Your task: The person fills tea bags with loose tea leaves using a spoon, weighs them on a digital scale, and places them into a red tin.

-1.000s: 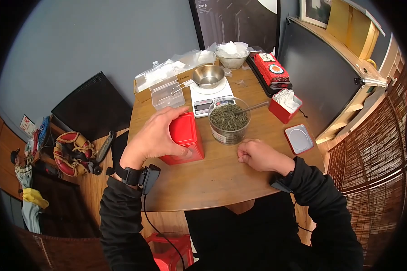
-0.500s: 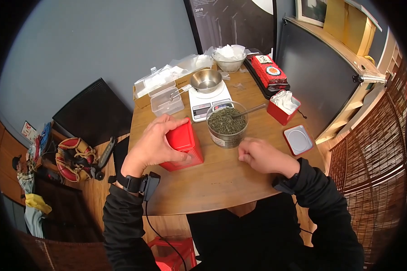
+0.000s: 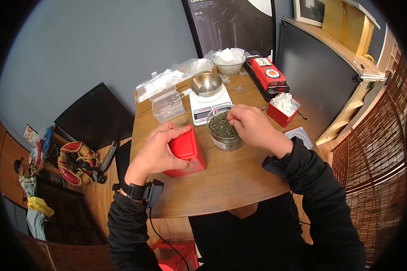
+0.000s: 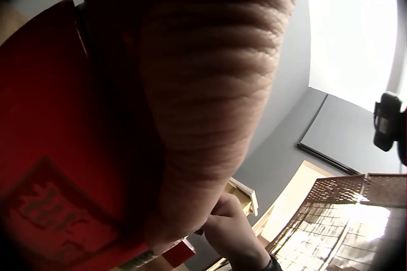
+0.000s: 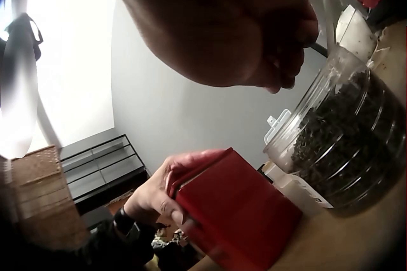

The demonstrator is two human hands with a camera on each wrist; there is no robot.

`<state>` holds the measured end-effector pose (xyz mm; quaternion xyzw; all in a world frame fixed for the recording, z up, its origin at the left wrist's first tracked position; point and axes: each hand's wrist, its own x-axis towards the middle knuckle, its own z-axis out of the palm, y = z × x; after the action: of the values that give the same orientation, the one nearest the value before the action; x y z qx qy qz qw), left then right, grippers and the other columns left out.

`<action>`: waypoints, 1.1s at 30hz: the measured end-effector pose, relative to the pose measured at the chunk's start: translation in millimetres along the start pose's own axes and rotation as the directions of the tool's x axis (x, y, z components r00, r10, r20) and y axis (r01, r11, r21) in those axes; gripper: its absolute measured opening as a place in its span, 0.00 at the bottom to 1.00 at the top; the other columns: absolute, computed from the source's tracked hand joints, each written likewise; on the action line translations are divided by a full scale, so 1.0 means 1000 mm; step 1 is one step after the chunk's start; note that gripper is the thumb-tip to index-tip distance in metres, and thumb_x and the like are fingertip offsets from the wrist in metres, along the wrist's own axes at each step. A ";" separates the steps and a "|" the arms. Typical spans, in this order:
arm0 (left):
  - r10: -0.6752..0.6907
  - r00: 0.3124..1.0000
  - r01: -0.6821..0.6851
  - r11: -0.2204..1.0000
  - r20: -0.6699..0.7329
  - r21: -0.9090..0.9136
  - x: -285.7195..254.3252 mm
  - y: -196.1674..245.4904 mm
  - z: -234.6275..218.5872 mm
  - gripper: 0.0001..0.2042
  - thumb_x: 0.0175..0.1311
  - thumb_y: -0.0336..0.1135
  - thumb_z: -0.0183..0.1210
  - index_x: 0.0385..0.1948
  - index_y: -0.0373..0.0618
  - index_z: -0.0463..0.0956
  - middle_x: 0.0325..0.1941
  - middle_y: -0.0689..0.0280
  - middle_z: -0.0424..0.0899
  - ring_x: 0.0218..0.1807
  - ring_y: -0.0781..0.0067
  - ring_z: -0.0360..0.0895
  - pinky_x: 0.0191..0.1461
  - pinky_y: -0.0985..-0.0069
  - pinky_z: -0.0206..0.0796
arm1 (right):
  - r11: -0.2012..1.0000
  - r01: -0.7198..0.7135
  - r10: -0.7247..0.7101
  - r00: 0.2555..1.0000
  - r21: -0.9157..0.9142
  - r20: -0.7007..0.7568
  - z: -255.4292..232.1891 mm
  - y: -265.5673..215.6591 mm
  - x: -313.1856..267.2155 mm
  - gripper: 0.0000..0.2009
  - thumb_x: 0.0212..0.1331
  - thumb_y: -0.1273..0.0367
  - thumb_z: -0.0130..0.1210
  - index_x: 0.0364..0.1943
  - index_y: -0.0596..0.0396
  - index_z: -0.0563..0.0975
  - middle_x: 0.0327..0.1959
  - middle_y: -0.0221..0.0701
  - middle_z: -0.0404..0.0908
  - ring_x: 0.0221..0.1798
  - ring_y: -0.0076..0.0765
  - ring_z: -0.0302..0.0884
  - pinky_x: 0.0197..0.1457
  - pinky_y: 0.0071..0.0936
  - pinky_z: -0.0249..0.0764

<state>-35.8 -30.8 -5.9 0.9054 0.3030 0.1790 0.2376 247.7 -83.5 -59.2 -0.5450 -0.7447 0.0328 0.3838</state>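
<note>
Grip of the left hand [image 3: 154,150]: thumb and fingers round a red tin [image 3: 188,151].
On the worktop [image 3: 217,194] beside it, a jar [image 3: 226,144] holds dried leaves [image 3: 218,125]; the right hand [image 3: 256,127] bends its fingers over them, whether pinching the spoon [image 3: 262,109] I cannot tell. Behind, a white scale [image 3: 199,105] carries a steel bowl [image 3: 206,84]; farther back sits a clear bowl [image 3: 230,70].

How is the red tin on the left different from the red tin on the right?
The left tin looks larger and closed; the right tin is open, with white lining showing. The left hand grips the left tin; no hand touches the right tin. Both are red.
</note>
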 end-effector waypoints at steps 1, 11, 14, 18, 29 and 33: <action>-0.002 1.000 0.002 1.000 0.002 -0.003 -0.001 -0.001 0.001 0.40 0.31 0.39 0.77 0.57 0.41 0.78 0.44 0.59 0.77 0.50 0.56 0.75 0.58 0.67 0.68 | 0.999 0.026 -0.025 0.998 0.025 -0.053 0.000 0.000 -0.003 0.04 0.58 0.75 0.57 0.34 0.61 0.77 0.33 0.43 0.80 0.37 0.54 0.79 0.40 0.43 0.74; -0.026 1.000 0.026 1.000 -0.005 -0.012 -0.001 0.000 0.000 0.39 0.32 0.38 0.76 0.57 0.41 0.79 0.45 0.60 0.77 0.52 0.58 0.75 0.59 0.68 0.68 | 0.966 -0.199 0.197 0.980 0.166 0.031 -0.017 -0.004 -0.041 0.06 0.59 0.70 0.62 0.35 0.58 0.78 0.26 0.39 0.81 0.28 0.45 0.80 0.31 0.38 0.73; -0.021 1.000 0.021 1.000 -0.003 -0.005 0.000 0.001 0.000 0.39 0.32 0.38 0.76 0.57 0.41 0.79 0.46 0.60 0.77 0.53 0.57 0.75 0.60 0.68 0.68 | 0.969 -0.210 0.200 0.976 0.131 0.084 -0.007 0.004 -0.051 0.09 0.59 0.67 0.64 0.37 0.56 0.78 0.23 0.36 0.80 0.26 0.43 0.80 0.30 0.38 0.72; -0.023 1.000 0.022 1.000 -0.011 -0.018 0.000 0.001 0.001 0.39 0.33 0.39 0.76 0.57 0.42 0.79 0.48 0.59 0.77 0.54 0.56 0.75 0.61 0.67 0.67 | 0.971 -0.190 0.180 0.980 0.143 0.083 0.001 0.011 -0.053 0.11 0.58 0.65 0.66 0.37 0.55 0.77 0.22 0.34 0.80 0.26 0.43 0.80 0.29 0.38 0.72; -0.023 1.000 0.023 1.000 -0.006 0.017 0.000 -0.001 -0.002 0.40 0.31 0.35 0.78 0.57 0.39 0.78 0.48 0.60 0.77 0.53 0.61 0.77 0.60 0.71 0.68 | 0.984 -0.126 0.120 0.991 0.125 0.052 -0.013 0.008 -0.070 0.10 0.58 0.70 0.68 0.35 0.58 0.76 0.19 0.30 0.77 0.19 0.28 0.74 0.25 0.27 0.69; -0.055 0.998 0.055 0.998 -0.027 -0.005 0.000 -0.006 -0.007 0.39 0.31 0.35 0.78 0.57 0.39 0.78 0.48 0.60 0.78 0.51 0.61 0.77 0.59 0.71 0.68 | 0.982 -0.137 0.132 0.990 0.127 0.049 -0.023 0.005 -0.079 0.11 0.57 0.70 0.68 0.35 0.58 0.76 0.19 0.29 0.77 0.19 0.26 0.74 0.24 0.26 0.69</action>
<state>-41.7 -24.0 -3.4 0.8938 0.3304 0.1852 0.2402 273.9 -156.3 -87.7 -0.5671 -0.7100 0.1182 0.4004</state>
